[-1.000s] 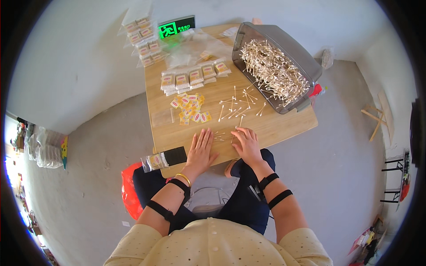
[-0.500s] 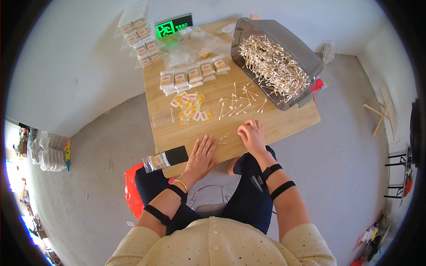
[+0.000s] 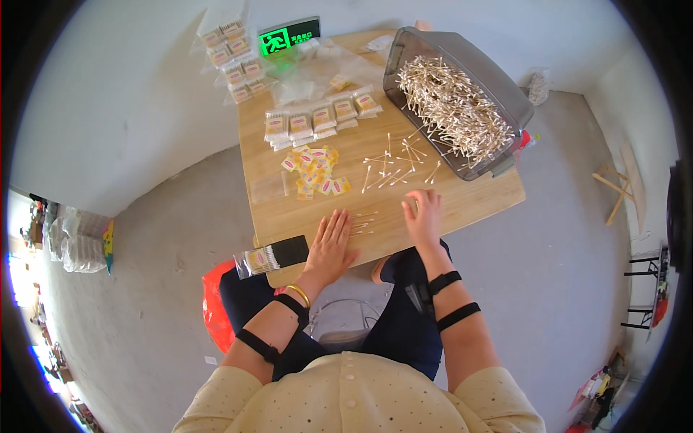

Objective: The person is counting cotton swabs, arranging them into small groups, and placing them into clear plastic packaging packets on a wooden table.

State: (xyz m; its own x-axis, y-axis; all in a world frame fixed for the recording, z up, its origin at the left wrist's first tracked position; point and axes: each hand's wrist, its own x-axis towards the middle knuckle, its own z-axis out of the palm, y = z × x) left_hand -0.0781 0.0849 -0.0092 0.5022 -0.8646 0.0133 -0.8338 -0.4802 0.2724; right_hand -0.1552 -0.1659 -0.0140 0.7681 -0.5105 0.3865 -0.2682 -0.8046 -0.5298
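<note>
My left hand (image 3: 330, 245) lies flat near the table's front edge, fingers stretched out over one end of a small row of cotton swabs (image 3: 363, 224). The swabs' other ends stick out to its right. Farther right, my right hand (image 3: 424, 216) is raised a little over the table, its thumb and fingers bent but apart, with nothing visible between them. Beyond it are loose cotton swabs (image 3: 393, 175) scattered on the wood. Beside my left hand is a black pad (image 3: 291, 251), and a clear bag of swabs with a yellow label (image 3: 260, 259) rests at its left end.
A grey plastic bin (image 3: 525, 108) heaped with swabs lies tilted at the table's (image 3: 469, 198) far right. Small yellow-white labels (image 3: 315, 172) form a pile left of centre. Behind stand packed swab bags (image 3: 321, 117), and more bags (image 3: 234, 54) are stacked at the far left.
My right hand has moved right, away from the swab row, and its pinched fingers have parted. My left hand stays flat on the swabs. The view has shifted slightly.
</note>
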